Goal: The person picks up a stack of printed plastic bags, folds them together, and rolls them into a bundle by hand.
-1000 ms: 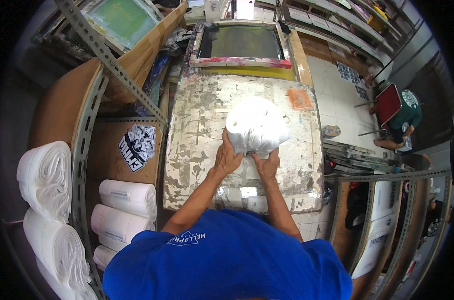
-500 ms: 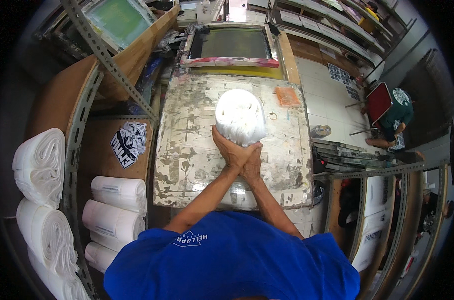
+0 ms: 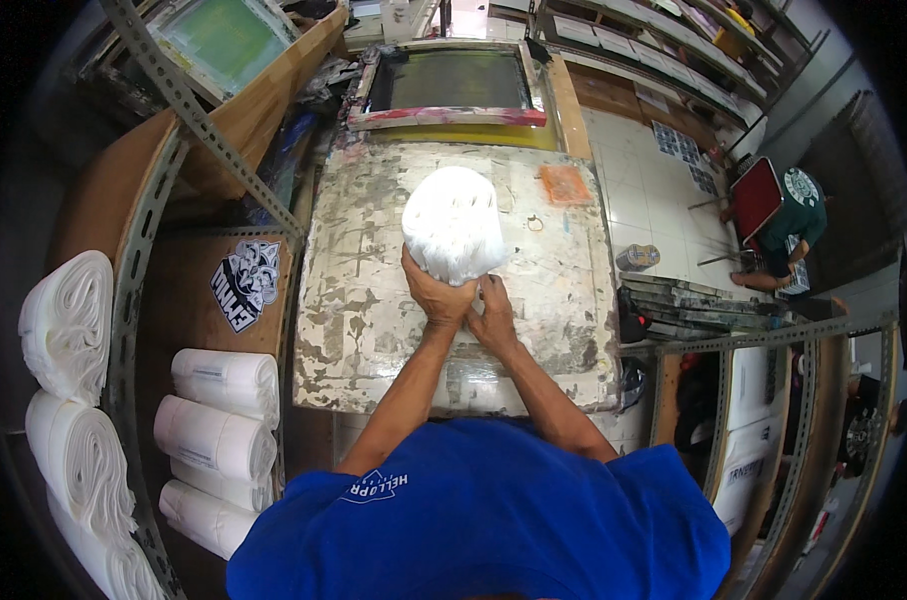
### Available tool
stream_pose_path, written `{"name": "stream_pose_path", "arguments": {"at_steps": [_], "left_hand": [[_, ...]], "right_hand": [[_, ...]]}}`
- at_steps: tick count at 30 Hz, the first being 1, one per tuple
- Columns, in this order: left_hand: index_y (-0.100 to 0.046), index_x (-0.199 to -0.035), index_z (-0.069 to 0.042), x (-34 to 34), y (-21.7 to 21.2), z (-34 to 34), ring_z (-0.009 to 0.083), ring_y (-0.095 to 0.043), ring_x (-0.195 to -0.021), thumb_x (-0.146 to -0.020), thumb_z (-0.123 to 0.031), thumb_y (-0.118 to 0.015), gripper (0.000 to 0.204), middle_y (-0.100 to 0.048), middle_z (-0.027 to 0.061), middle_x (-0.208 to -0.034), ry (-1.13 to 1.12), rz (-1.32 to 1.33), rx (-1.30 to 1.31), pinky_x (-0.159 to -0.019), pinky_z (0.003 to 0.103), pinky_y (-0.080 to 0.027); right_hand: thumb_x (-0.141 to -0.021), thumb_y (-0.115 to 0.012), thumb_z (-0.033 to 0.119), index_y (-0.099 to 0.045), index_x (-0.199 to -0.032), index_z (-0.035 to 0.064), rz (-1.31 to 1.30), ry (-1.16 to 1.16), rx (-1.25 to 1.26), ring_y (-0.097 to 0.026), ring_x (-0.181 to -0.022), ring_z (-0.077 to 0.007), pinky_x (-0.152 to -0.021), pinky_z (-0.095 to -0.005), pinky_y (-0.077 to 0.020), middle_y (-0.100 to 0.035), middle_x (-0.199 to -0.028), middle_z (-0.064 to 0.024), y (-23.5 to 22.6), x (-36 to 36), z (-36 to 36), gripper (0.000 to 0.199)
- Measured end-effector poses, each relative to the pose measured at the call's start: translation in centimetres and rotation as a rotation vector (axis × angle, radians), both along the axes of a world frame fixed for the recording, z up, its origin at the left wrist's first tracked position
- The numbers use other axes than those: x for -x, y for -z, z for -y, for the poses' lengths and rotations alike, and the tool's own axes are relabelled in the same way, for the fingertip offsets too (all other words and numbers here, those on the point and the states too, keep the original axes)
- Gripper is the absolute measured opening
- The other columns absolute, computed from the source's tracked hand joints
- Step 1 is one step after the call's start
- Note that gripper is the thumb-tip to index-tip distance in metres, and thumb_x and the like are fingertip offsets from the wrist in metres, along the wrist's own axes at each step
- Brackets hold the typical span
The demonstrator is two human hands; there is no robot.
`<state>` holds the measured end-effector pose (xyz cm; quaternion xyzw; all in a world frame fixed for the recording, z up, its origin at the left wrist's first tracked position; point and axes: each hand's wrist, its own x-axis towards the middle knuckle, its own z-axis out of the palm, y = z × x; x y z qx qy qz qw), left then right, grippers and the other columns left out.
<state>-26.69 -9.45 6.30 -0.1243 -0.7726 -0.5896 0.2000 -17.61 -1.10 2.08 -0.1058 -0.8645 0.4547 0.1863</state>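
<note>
A bulky white roll of thin layered sheets (image 3: 454, 220), which look like plastic, is above the worktable, its loose layered edges toward me. My left hand (image 3: 439, 297) is closed around its near lower side, the thumb lying along the left. Some of those fingers are hidden under the roll. Just right of the left wrist is my right hand (image 3: 493, 318), fingers partly apart and holding nothing that I can see. Its fingertips come close to the roll's lower right edge. The worktable (image 3: 364, 330) is pale and blotched with grey stains.
A framed printing screen (image 3: 449, 82) lies at the table's far end. An orange square pad (image 3: 566, 185) and a small ring-shaped thing (image 3: 536, 223) are on the table. Similar white rolls (image 3: 217, 437) fill the left shelves. A person (image 3: 796, 215) sits by a red chair at the right.
The roll and my left hand have shifted slightly left in view, with the table also shifting a little. My right hand has drawn away from the left hand and the roll.
</note>
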Motion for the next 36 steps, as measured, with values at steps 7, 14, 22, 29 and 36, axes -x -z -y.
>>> {"name": "stream_pose_path", "arguments": {"at_steps": [7, 14, 22, 29, 36], "left_hand": [[-0.029, -0.139, 0.007, 0.2, -0.1, 0.9, 0.0424, -0.056, -0.114, -0.051, -0.03, -0.093, 0.115, -0.053, 0.0262, -0.122, 0.019, 0.004, 0.005, -0.096, 0.047, -0.046], [-0.037, -0.131, 0.004, 0.4, -0.5, 1.8, 0.0375, -0.06, -0.108, -0.052, -0.029, -0.094, 0.103, -0.057, 0.0222, -0.117, 0.052, -0.008, 0.007, -0.092, 0.045, -0.048], [-0.039, -0.134, 0.005, 1.5, 3.9, 3.0, 0.0375, -0.053, -0.115, -0.051, -0.033, -0.093, 0.106, -0.053, 0.0226, -0.123, 0.158, -0.025, 0.032, -0.098, 0.046, -0.044], [-0.028, -0.146, 0.003, 2.3, 0.9, 3.5, 0.0378, -0.047, -0.122, -0.054, -0.031, -0.091, 0.117, -0.048, 0.023, -0.131, 0.393, 0.062, -0.014, -0.102, 0.047, -0.041], [-0.007, -0.156, -0.004, 2.4, -1.2, 4.1, 0.0377, -0.046, -0.122, -0.054, -0.03, -0.091, 0.135, -0.056, 0.0218, -0.126, 0.471, 0.065, 0.028, -0.107, 0.051, -0.03]], "right_hand": [[-0.074, -0.073, 0.012, -0.062, -0.121, 0.0038, -0.11, -0.033, -0.115, -0.06, -0.106, -0.0376, -0.09, -0.0408, -0.0506, -0.061, -0.114, -0.0225, 0.6, -0.4, -5.7, 0.049], [-0.08, -0.072, 0.016, -0.06, -0.121, 0.0063, -0.013, 0.416, -0.425, -0.057, -0.102, -0.0357, -0.086, -0.0437, -0.0494, -0.059, -0.108, -0.017, 0.7, 5.7, -12.9, 0.044], [-0.084, -0.067, 0.01, -0.064, -0.095, 0.0, 0.128, 0.393, -0.469, -0.062, -0.088, -0.0354, -0.074, -0.0434, -0.0498, -0.063, -0.091, -0.0162, 3.2, 9.8, -16.4, 0.015], [-0.085, -0.061, 0.002, -0.061, -0.099, -0.0052, 0.097, -0.421, 0.144, -0.063, -0.075, -0.024, -0.07, -0.0341, -0.0491, -0.067, -0.086, -0.0148, -7.0, 18.2, -15.7, 0.016], [-0.071, -0.067, -0.004, -0.064, -0.104, -0.0059, 0.526, -0.906, -0.076, -0.06, -0.063, -0.0145, -0.059, -0.0301, -0.0479, -0.065, -0.07, -0.0094, -17.0, 24.0, -8.7, 0.034]]}}
